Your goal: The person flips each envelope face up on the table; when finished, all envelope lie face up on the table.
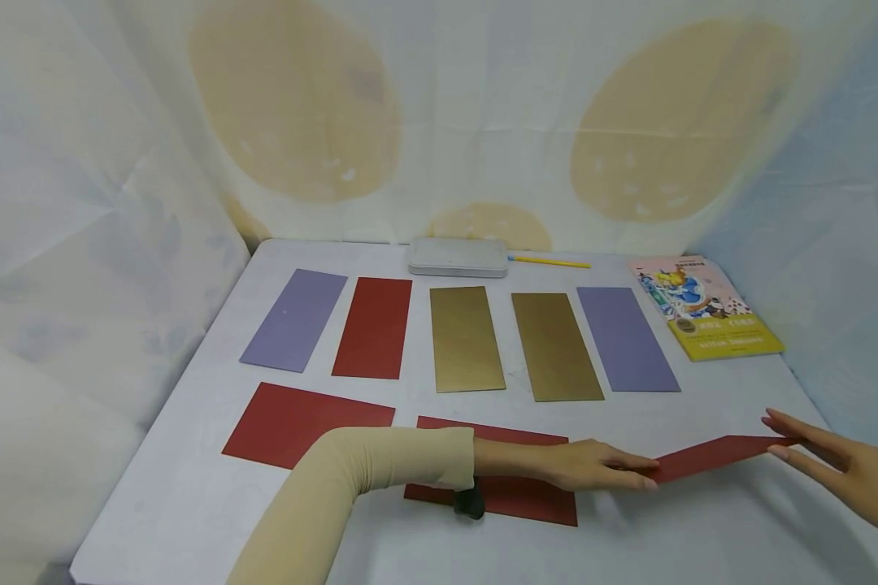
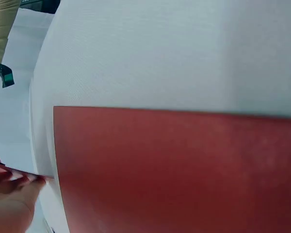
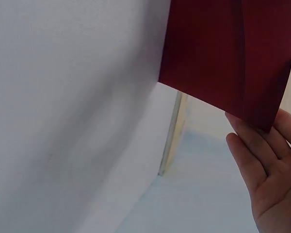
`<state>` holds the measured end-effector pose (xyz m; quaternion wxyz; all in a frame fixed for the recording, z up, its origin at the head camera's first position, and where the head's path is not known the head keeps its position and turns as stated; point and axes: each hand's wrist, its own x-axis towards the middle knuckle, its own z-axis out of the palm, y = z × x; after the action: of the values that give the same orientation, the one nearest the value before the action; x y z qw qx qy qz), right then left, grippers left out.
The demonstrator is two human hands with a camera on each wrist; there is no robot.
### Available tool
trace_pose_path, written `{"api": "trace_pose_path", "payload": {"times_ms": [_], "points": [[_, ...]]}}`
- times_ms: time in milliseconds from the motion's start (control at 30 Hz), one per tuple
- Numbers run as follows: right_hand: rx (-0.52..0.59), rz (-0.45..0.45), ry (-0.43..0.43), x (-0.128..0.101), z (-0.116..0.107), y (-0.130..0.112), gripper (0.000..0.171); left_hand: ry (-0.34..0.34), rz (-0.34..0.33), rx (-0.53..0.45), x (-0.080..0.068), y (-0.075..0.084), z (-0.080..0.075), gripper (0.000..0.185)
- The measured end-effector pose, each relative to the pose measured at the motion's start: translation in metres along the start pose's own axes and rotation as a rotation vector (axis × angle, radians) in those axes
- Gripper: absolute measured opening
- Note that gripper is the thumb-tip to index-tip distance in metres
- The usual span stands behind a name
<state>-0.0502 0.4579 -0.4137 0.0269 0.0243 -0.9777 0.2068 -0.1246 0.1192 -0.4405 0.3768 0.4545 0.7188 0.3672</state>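
A red card (image 1: pixel 717 457) is held off the table between both hands at the front right. My left hand (image 1: pixel 596 465) reaches across and pinches the card's left end, its fingers stretched to the right. At the opposite end my right hand (image 1: pixel 845 475) grips the card between thumb and fingers; in the right wrist view the fingers (image 3: pixel 252 155) lie against its corner. Beneath the left forearm lies a second red card (image 1: pixel 519 497), partly covered by the arm. Farther left, another red card (image 1: pixel 300 418) lies flat, its lower right covered by the sleeve.
Behind them stands a row of cards: purple (image 1: pixel 295 319), red (image 1: pixel 373 327), gold (image 1: pixel 467 340), gold (image 1: pixel 556 347) and purple (image 1: pixel 627 339). At the back are a grey case (image 1: pixel 458 257) and a yellow pencil (image 1: pixel 552 262). A picture book (image 1: pixel 706 307) lies at the right edge.
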Motion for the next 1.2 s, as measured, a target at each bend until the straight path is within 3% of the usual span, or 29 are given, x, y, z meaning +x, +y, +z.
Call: {"api": "trace_pose_path", "payload": {"times_ms": [200,367,467,567,700,833,1200], "points": [[-0.044,0.035,-0.041,0.005,-0.004,-0.007,0.064,-0.012,0.019,-0.035,-0.001,-0.001,-0.001,0.046],[-0.035,0.058,-0.071,0.011,-0.004,-0.010,0.064,0.007,0.120,0.038,-0.002,-0.002,-0.006,0.052],[-0.028,0.050,-0.078,0.014,-0.005,-0.010,0.061,0.048,0.201,0.172,-0.003,-0.001,-0.011,0.066],[-0.023,0.033,-0.078,0.019,-0.005,-0.011,0.061,0.108,0.335,0.356,-0.004,0.000,-0.017,0.082],[-0.021,0.033,-0.088,0.027,-0.008,-0.013,0.062,0.165,0.490,0.613,-0.007,0.004,-0.027,0.085],[-0.016,0.054,-0.117,0.034,-0.010,-0.017,0.062,0.143,0.504,0.733,-0.007,0.009,-0.036,0.082],[0.009,0.024,-0.087,0.046,-0.007,-0.021,0.061,0.073,0.488,0.737,-0.005,0.009,-0.044,0.076]]}}
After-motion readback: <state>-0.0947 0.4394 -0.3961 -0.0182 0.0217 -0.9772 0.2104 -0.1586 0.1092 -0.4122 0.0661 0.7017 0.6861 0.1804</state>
